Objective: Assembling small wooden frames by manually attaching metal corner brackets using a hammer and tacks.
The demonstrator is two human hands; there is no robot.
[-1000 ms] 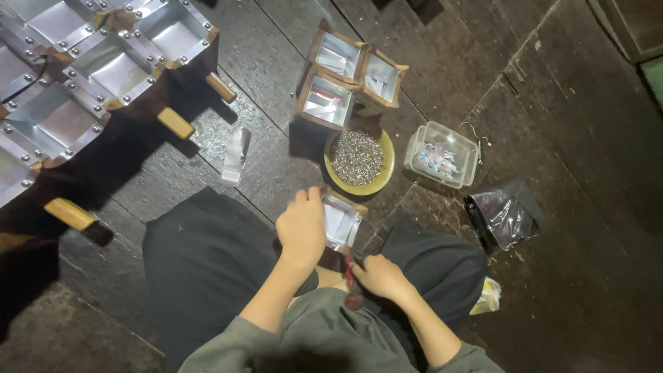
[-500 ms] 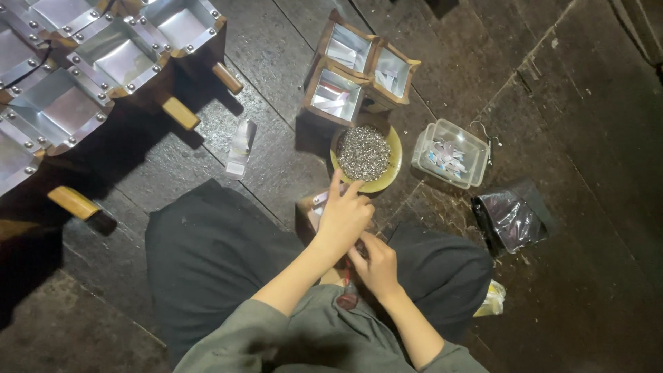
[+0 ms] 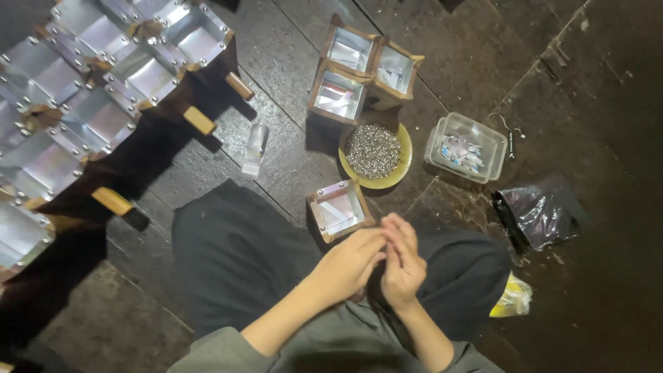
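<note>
Left hand | drawn back from yellow bowl of small metal pieces since half a second ago, fingers pinched, contents too small to tell | right hand touching it, curled | open-topped wooden box just below bowl, beside hands | floor.

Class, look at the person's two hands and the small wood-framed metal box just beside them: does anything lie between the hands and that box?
Nothing visible does. The left hand and right hand meet just below the small box, with only dark trouser cloth between.
</note>
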